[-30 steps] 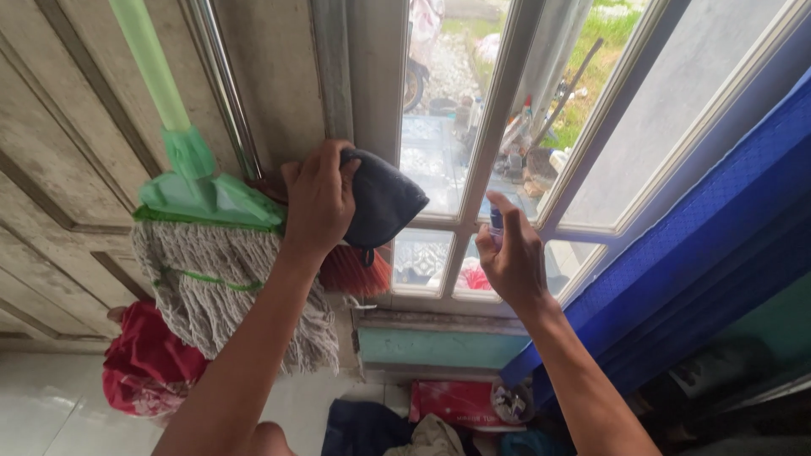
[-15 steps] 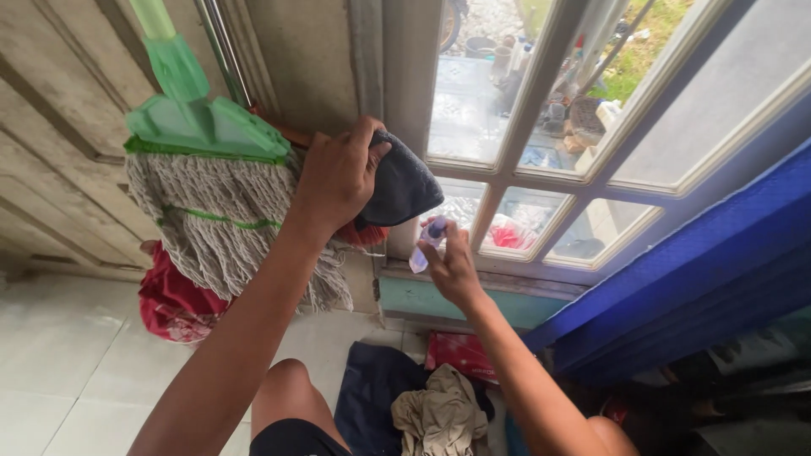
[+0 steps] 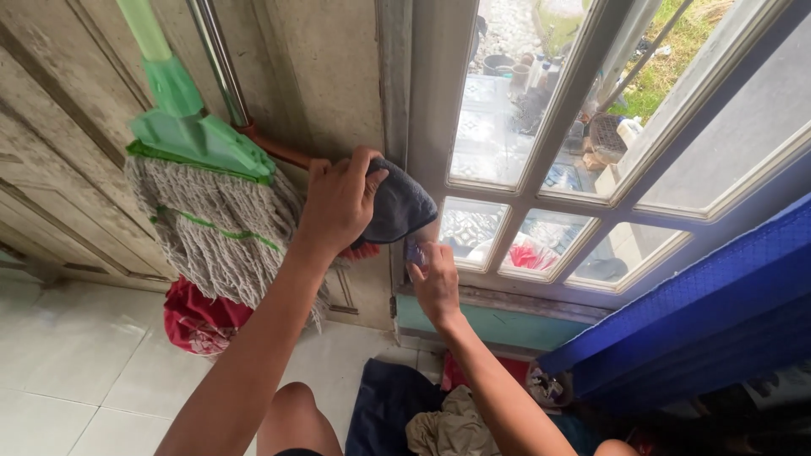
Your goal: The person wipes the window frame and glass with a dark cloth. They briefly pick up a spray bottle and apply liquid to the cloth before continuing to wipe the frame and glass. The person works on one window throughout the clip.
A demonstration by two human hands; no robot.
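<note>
My left hand grips a dark grey cloth and presses it against the edge of the window frame. Just below the cloth, my right hand holds a small spray bottle with a purple top, close to the lowest window pane. Most of the bottle is hidden by my fingers and the cloth.
A string mop with a green head leans on the wooden door at the left. A red bag lies under it on the white tiled floor. Clothes are piled below the window. A blue curtain hangs at right.
My right hand with the bottle has dropped from the upper panes down and leftward, ending under the cloth. The view has shifted; my left hand keeps the cloth on the frame.
</note>
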